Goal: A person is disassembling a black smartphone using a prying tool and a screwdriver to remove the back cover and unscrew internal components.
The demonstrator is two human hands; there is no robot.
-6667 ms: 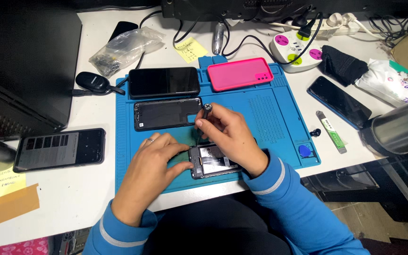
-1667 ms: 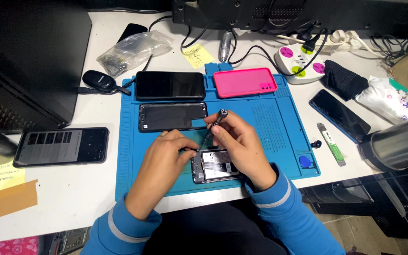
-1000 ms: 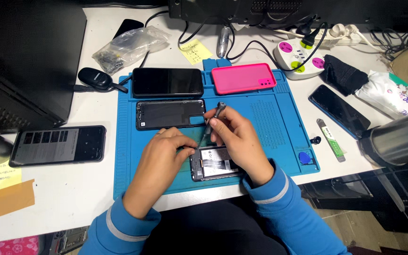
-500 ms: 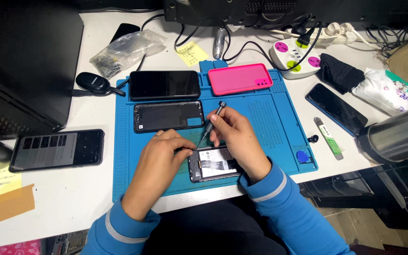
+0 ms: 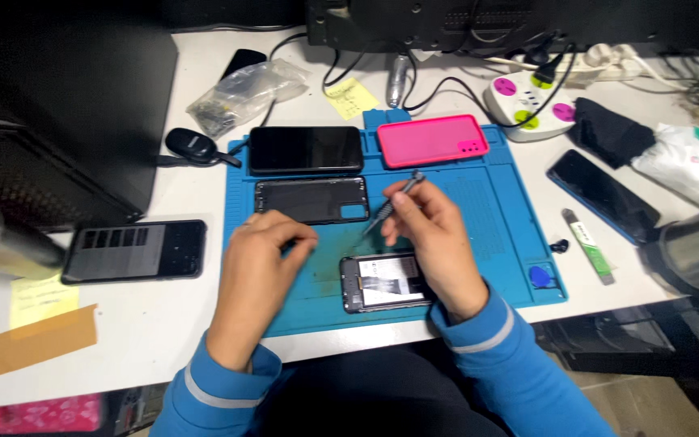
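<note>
1. A white counter (image 5: 163, 324) fills the frame, with a blue work mat (image 5: 495, 235) laid across its middle. A dark monitor base and cables sit along the top edge, and a white power strip (image 5: 527, 101) lies at upper right.
2. On the mat's upper part lie a black phone (image 5: 307, 150), a pink phone case (image 5: 432, 140) to its right, and a dark back cover (image 5: 311, 200) just below the black phone. Another phone (image 5: 133, 252) rests on the counter at middle left, and a further dark phone (image 5: 602, 194) at the right, off the mat.
3. The opened phone (image 5: 382, 283) lies flat in the lower middle of the mat, its long axis running left to right across the frame, its inner side up.
4. The screwdriver (image 5: 392, 202) slants from upper right down to lower left, its tip above the mat just over the opened phone.
5. The right hand (image 5: 434, 243) pinches the screwdriver between curled fingers, wrist resting over the opened phone's right end.
6. The left hand (image 5: 264, 259) lies knuckles up on the mat, left of the opened phone, fingers curled under; whether it holds anything cannot be told.
7. Both forearms wear blue sleeves (image 5: 519, 380) and enter from the bottom edge.
</note>
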